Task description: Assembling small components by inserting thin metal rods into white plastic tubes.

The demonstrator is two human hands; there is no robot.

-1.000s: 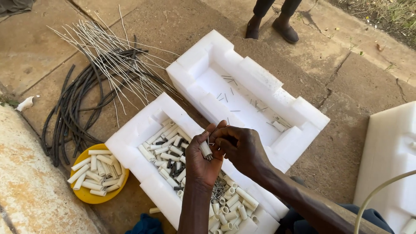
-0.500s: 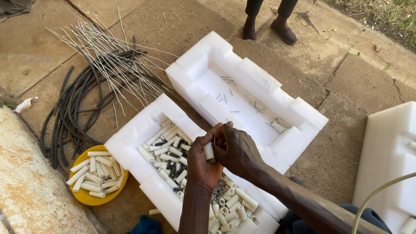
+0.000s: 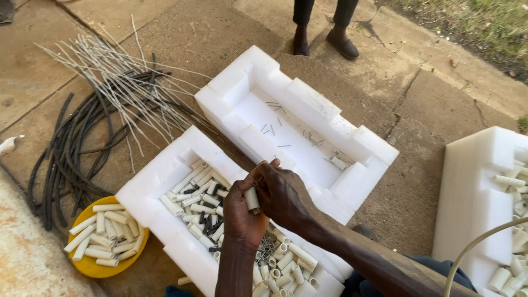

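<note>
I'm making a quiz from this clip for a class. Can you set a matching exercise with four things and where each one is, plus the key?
Things:
1. short white tube
2. yellow bowl
3. black cables
4. far foam tray

Places or states:
A. coiled on the concrete at left
B. nearly empty, only a few small pins inside
C. pinched between the left hand and the right hand
D. at lower left, filled with white tubes

Pairs: 1-C, 2-D, 3-A, 4-B

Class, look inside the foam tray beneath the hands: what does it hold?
The foam tray holds many short white tubes and some dark pieces. The hands cover its middle, so whatever is there is hidden.
</note>
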